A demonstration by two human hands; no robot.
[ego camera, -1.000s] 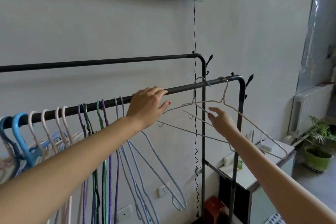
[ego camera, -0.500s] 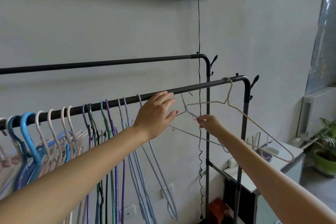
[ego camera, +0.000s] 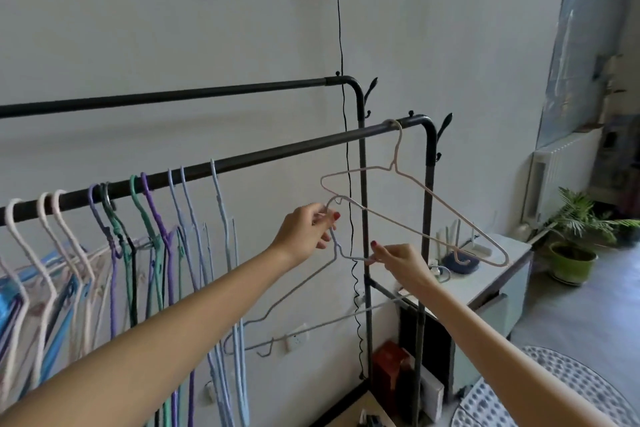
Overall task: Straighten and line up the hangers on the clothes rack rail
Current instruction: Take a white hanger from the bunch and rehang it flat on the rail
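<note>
Off the front rail (ego camera: 277, 152) now, grey hanger (ego camera: 313, 276) held free
Left hand (ego camera: 304, 232) pinches its hook, right hand (ego camera: 398, 258) its shoulder; pink hanger (ego camera: 408, 199) at 1 o'clock

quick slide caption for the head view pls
Both hands hold a pale wire hanger off the front rail: left hand at its hook, right hand on its shoulder.

Left hand (ego camera: 304, 234) left the rail (ego camera: 277, 156), now grips the grey hanger (ego camera: 298, 291).

A lived-in home room: clothes rack (ego camera: 429, 163) with hangers (ego camera: 149, 215), radiator (ego camera: 561, 170), potted plant (ego camera: 575, 239), white cabinet (ego camera: 498, 274)
</note>
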